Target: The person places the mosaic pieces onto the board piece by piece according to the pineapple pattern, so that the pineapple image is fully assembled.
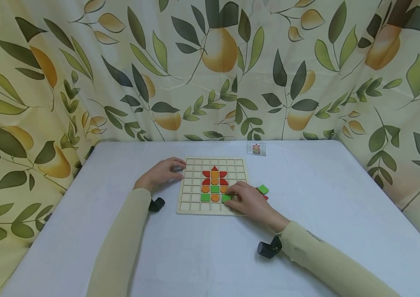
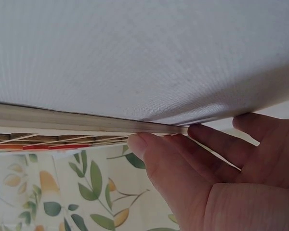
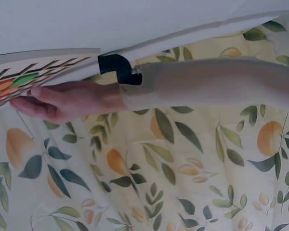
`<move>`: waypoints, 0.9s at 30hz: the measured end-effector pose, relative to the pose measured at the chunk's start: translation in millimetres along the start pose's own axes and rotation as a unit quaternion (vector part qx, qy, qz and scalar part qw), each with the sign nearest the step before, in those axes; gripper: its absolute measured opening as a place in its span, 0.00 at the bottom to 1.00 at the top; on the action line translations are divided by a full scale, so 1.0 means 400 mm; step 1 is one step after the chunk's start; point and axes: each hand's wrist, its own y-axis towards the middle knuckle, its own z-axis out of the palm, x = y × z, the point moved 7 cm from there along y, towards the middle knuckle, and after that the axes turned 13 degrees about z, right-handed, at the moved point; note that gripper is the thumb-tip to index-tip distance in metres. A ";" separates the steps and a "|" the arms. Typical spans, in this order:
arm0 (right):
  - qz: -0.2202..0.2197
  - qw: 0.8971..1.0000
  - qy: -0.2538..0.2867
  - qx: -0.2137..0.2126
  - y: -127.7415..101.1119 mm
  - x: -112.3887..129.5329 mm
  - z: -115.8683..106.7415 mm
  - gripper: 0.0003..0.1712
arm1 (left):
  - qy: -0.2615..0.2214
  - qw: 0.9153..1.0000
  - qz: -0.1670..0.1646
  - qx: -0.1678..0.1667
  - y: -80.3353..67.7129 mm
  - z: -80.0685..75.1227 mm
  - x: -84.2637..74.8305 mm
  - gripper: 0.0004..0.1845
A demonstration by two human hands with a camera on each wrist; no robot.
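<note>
You have a white table (image 1: 343, 231), a leaf-and-pear curtain (image 1: 306, 74) behind it, and a small clear card stand (image 1: 256, 148) near the back edge.

one board (image 1: 191, 194) — two hands (image 1: 162, 173)

Head cam looks forward and down over the whole worktop (image 1: 324, 231) from a bit back. Both wrist cams sit super close, upside down, sharing the grid board's (image 1: 191, 208) edge with it.
</note>
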 end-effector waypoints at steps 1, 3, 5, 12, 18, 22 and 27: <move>0.003 1.000 0.001 0.000 0.002 0.001 0.002 0.17 | 0.000 1.000 0.001 0.000 0.000 0.000 0.000 0.22; 0.009 1.000 0.008 0.002 0.004 0.003 0.004 0.18 | 0.004 1.000 0.004 0.001 -0.001 0.001 -0.001 0.22; 0.013 1.000 0.013 0.003 0.006 0.003 0.004 0.18 | 0.007 1.000 0.007 0.002 -0.001 0.001 -0.002 0.22; 0.007 1.000 0.001 -0.007 0.011 0.002 0.005 0.15 | 0.006 1.000 0.005 0.000 -0.002 -0.001 -0.003 0.23; 0.003 1.000 0.004 -0.008 0.011 0.001 -0.001 0.13 | 0.005 1.000 0.005 0.002 -0.002 0.000 -0.004 0.22; 0.020 1.000 0.018 -0.007 0.006 -0.013 -0.024 0.13 | 0.006 1.000 0.007 0.004 -0.002 0.001 -0.001 0.22; 0.041 0.999 0.024 -0.021 -0.002 -0.051 -0.077 0.14 | 0.012 1.000 0.006 0.005 -0.001 0.002 0.001 0.22</move>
